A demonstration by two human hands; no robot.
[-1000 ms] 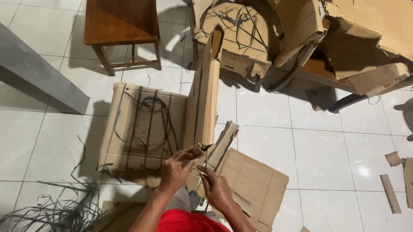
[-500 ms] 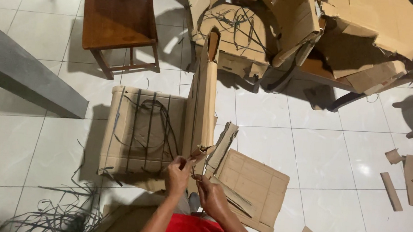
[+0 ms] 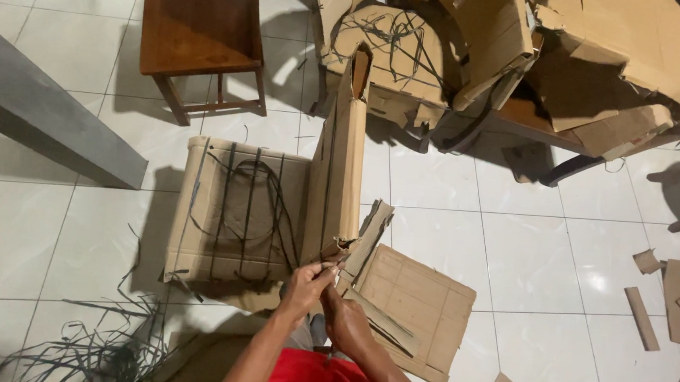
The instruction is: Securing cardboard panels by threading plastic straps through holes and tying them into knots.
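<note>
Head view: we pinch the lower end of the tall folded cardboard column with left hand and right hand, both closed on it. Beside the column lie a strapped flat box and a ribbed brown panel.

White tiled floor bears cardboard scraps, black straps, a wooden chair.

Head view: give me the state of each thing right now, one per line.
Tall cardboard panel: upright, torn at its near end.
Left hand: fingers pinching the panel's near edge.
Right hand: closed on the same edge.
Strapped cardboard bundle: flat on floor, black straps loose.
Wooden chair: upright.
</note>
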